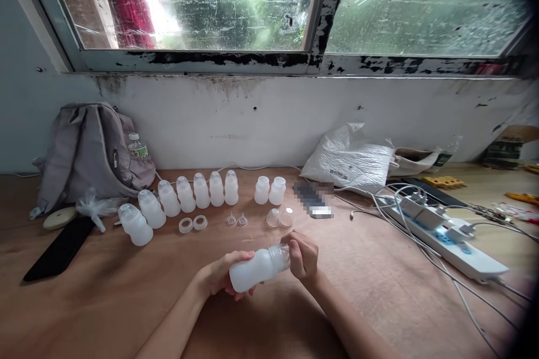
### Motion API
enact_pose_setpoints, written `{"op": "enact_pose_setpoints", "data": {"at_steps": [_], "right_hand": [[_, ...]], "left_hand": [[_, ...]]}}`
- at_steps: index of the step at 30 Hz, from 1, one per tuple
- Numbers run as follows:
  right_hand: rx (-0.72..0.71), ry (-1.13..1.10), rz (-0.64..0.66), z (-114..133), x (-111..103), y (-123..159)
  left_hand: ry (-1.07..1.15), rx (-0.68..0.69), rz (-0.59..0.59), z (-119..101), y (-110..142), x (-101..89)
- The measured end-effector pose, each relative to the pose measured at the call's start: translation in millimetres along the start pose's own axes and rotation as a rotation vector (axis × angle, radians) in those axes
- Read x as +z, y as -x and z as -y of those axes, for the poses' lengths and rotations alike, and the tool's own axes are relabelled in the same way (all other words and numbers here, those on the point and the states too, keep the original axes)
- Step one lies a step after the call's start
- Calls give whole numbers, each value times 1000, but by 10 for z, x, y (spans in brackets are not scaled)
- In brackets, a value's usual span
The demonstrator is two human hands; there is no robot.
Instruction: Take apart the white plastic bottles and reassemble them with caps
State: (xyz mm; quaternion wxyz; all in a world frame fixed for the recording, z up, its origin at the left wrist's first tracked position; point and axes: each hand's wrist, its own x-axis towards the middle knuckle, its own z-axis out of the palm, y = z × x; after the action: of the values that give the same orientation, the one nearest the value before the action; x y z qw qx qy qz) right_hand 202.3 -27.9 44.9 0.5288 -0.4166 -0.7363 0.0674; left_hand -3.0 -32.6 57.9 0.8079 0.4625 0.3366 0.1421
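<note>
Above the front of the table I hold a frosted white baby bottle, tilted with its clear cap end to the right. My left hand is wrapped round the body from below. At the cap end, the curled fingers of my right hand grip the clear cap. Behind my hands lie two collar rings, two clear nipples and two clear caps. Two bottles without tops stand farther back. To their left runs a row of several capped bottles.
A grey backpack leans at the back left, near a black phone-like slab. A silvery pouch lies against the wall. On the right is a white power strip with plugs and trailing cables.
</note>
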Motion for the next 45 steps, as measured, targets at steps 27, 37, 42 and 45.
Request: {"op": "enact_pose_setpoints", "data": {"at_steps": [27, 37, 42, 45], "right_hand": [[486, 284, -161, -948, -105, -187], [440, 278, -179, -865, -87, -201], [328, 119, -227, -542, -49, -211], [376, -188, -40, -232, 64, -173]], "left_hand": [[324, 507, -481, -27, 71, -253], [139, 499, -525, -34, 72, -203], [-459, 683, -721, 3, 38, -124], [-855, 737, -847, 67, 2, -67]]}}
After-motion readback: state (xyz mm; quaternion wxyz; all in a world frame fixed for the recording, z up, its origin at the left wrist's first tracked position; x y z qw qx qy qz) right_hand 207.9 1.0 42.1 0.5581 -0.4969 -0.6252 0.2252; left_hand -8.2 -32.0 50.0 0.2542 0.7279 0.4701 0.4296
